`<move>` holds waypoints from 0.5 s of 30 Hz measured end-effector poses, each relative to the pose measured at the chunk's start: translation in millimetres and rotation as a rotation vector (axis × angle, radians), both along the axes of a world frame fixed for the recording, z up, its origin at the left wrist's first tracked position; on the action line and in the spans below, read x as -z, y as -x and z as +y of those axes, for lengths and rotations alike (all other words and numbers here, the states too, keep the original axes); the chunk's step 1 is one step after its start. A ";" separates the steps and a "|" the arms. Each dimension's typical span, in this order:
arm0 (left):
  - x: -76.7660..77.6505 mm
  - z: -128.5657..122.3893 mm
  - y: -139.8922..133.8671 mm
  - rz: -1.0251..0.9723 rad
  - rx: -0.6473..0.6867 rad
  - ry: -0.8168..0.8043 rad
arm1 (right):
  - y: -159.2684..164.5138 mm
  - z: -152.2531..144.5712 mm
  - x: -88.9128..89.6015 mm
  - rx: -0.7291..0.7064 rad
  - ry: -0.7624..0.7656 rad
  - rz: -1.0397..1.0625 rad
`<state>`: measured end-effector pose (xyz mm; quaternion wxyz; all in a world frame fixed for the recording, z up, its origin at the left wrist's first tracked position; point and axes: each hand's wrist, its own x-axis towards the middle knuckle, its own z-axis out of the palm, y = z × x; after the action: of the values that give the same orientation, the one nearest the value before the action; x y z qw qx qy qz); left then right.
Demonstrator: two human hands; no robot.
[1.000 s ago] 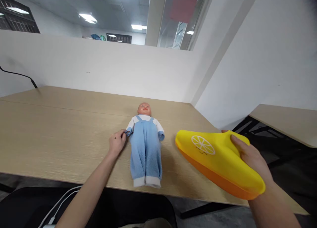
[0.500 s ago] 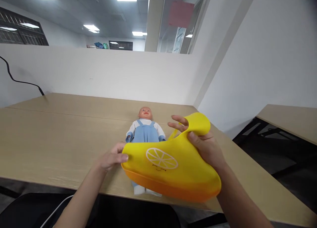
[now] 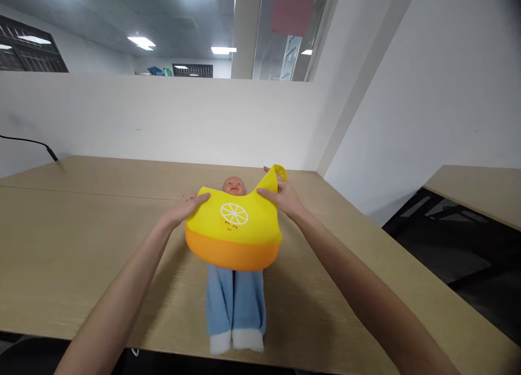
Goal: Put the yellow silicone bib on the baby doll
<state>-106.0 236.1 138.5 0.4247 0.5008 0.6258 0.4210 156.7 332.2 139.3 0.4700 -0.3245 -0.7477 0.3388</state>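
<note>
A baby doll [image 3: 234, 299] in blue overalls lies on its back on the wooden table [image 3: 81, 239], feet toward me. A yellow silicone bib [image 3: 234, 228] with an orange pocket and a lemon print covers the doll's chest, just under its head. My left hand [image 3: 185, 208] grips the bib's upper left corner. My right hand [image 3: 283, 196] holds the upper right corner, where the neck strap curls up. The doll's arms and torso are hidden by the bib.
A white partition wall [image 3: 163, 120] runs along the table's far edge. A black cable [image 3: 28, 142] hangs at the far left. A second wooden desk [image 3: 476, 188] stands to the right across a dark gap.
The bib went from my right hand alone at the right to both hands over the doll's chest. My left hand left the doll's sleeve and took the bib's corner.
</note>
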 end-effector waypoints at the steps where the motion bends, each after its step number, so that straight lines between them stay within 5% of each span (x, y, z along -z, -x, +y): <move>1: 5.3 11.5 1.2 0.058 -0.031 0.001 | 3.8 15.0 8.2 0.009 0.031 -0.028; 4: 30.0 45.6 7.3 0.094 -0.076 -0.016 | 16.7 54.5 35.6 0.005 0.178 -0.058; 9: 67.4 81.5 17.5 -0.132 -0.070 0.009 | 36.4 97.9 74.6 0.007 0.355 -0.115; 15: 78.0 99.3 21.5 -0.172 -0.049 0.064 | 41.9 125.9 108.6 -0.050 0.575 -0.078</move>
<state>-127.5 335.4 60.5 0.4823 0.4335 0.6123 0.4523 114.8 458.1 30.7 0.3213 -0.4386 -0.6463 0.5355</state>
